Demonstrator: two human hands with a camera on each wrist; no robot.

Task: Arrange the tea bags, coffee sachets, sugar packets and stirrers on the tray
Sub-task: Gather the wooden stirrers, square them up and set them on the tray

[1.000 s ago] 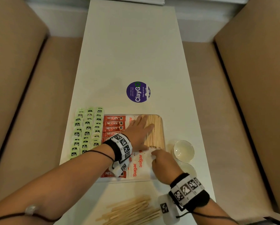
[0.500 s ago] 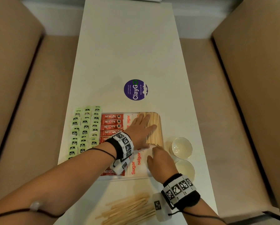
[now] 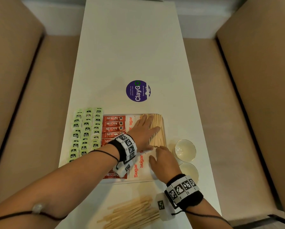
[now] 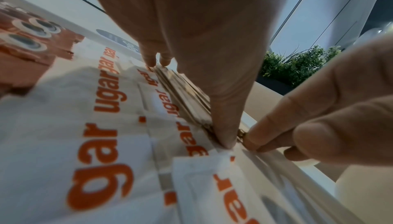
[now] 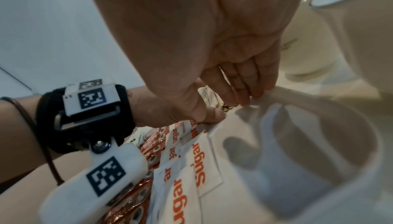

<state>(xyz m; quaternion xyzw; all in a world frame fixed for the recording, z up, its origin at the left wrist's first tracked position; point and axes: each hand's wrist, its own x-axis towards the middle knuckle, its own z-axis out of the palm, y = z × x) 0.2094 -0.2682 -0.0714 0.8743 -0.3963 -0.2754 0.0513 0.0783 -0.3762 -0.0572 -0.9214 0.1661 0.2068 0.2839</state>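
The stirrer step is in hand. The left hand (image 3: 144,132) lies flat, fingers straight, pressing the wooden stirrers (image 3: 158,129) at mid-frame in the tray (image 3: 148,180); the right hand (image 3: 165,160), fingers fairly straight, nudges their near ends square. Next, likely fetch the loose stirrers (image 3: 132,214) at bottom centre. The tray also holds Nescafé sachets (image 3: 113,123) and sugar packets (image 3: 138,166); green tea bags (image 3: 86,129) lie left.

Wooden stirrers (image 3: 157,129) bundled flat at tray's (image 3: 143,180) far right; loose pile (image 3: 132,214) off-tray.
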